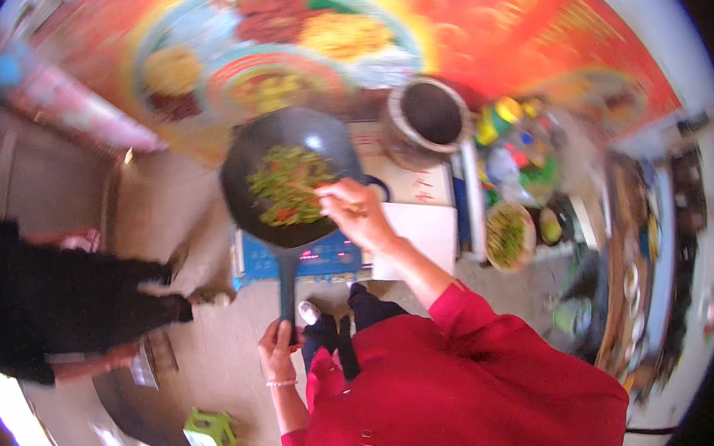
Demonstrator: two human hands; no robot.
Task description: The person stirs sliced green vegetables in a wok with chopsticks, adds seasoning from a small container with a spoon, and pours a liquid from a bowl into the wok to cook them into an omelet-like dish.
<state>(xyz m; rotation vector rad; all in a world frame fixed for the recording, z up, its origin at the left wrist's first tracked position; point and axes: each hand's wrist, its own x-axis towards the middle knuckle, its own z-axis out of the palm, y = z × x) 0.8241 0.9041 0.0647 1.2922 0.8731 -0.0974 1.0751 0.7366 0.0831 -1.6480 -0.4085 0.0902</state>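
Observation:
A dark wok (288, 127) sits over a blue induction cooker (328, 258), which has lit red marks on its panel. Inside the wok lies chopped green food with red pieces (291, 194). My left hand (278, 351) is closed around the wok's long handle (288, 286). Over the wok's right side, my right hand (349, 208) grips a thin wooden utensil (303, 188) that reaches into the food; blur hides its exact kind. A white board or sheet (418, 233) lies beneath my right forearm.
Right of the wok stands a brown pot (392, 124). Beyond it are bottles and bags (510, 152) and a bowl of green food (509, 235). Another person in black (84, 304) is at the left. A green stool (211, 432) stands on the floor behind.

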